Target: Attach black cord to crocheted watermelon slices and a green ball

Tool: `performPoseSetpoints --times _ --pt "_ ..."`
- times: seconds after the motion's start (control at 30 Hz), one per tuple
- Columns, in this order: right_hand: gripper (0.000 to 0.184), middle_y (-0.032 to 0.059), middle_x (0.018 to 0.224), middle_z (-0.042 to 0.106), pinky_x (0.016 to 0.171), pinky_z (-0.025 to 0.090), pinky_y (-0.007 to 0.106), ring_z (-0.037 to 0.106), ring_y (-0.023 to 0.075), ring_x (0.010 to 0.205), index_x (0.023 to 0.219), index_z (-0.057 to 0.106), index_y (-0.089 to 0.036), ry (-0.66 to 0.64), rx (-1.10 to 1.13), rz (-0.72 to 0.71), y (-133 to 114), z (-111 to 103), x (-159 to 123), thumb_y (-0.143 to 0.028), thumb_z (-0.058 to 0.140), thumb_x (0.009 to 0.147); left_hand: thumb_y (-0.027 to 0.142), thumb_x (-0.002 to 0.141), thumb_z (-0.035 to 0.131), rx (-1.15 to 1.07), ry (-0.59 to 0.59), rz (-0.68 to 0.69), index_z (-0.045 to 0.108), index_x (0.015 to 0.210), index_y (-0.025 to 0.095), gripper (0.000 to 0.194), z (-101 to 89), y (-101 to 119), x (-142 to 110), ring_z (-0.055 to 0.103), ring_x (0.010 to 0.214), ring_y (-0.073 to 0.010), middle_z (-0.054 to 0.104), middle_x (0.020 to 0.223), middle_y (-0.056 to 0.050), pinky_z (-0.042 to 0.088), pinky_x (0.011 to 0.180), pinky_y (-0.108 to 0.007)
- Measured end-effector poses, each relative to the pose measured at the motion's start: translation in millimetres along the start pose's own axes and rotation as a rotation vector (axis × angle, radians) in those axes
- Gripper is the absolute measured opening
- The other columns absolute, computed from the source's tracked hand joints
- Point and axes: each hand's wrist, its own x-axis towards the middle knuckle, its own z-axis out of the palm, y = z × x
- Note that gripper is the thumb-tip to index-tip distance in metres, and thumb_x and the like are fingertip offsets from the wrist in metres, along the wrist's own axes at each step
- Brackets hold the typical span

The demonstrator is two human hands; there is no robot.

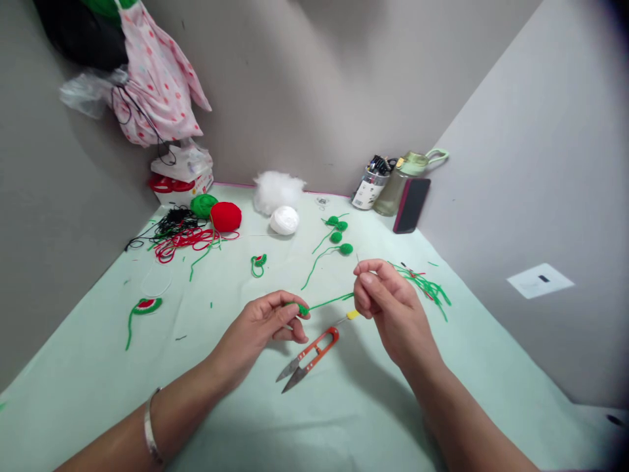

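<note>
Near the orange snips, the left hand has its grip closed on a small green crochet piece while the right hand pinches what seems a needle, so too strong pull could loosen the stretched green yarn.

Green and red yarn balls, pink dotted cloth, orange-handled snips, pale green tabletop

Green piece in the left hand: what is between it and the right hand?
In the head view, green yarn stretches between the green piece and the right hand.
</note>
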Motion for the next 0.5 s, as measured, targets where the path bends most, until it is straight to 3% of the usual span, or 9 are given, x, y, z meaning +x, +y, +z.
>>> performPoseSetpoints --times 0.23,0.37,0.5 --pt "0.014 -0.0052 0.058 0.045 0.051 0.032 0.022 0.04 0.0082 0.053 0.092 0.06 -0.021 -0.043 -0.097 -0.05 2.9 -2.6 -1.9 -0.035 0.058 0.093 0.036 0.084 0.067 0.015 0.011 -0.01 0.063 0.095 0.018 0.021 -0.3 1.2 1.1 0.063 0.068 -0.013 0.065 0.067 0.002 0.047 0.073 -0.026" --pt "0.01 0.002 0.079 0.058 0.06 0.04 0.025 0.052 0.0115 0.069 0.084 0.069 -0.021 -0.127 -0.392 -0.251 2.8 0.5 -6.4 -0.028 0.064 0.089 0.035 0.082 0.069 0.062 0.082 0.051 0.066 0.093 0.021 0.019 -1.5 1.5 -0.4 0.06 0.084 -0.0127 0.066 0.088 0.001 0.043 0.08 -0.024" --pt "0.011 0.0026 0.08 0.054 0.058 0.04 0.024 0.052 0.0114 0.07 0.091 0.072 -0.02 -0.207 -0.599 -0.454 4.9 4.4 -11.4 -0.018 0.061 0.09 0.037 0.083 0.068 0.089 0.11 0.073 0.066 0.092 0.023 0.017 -2.1 2.1 -2.0 0.052 0.077 -0.0105 0.061 0.085 0.003 0.04 0.073 -0.021"
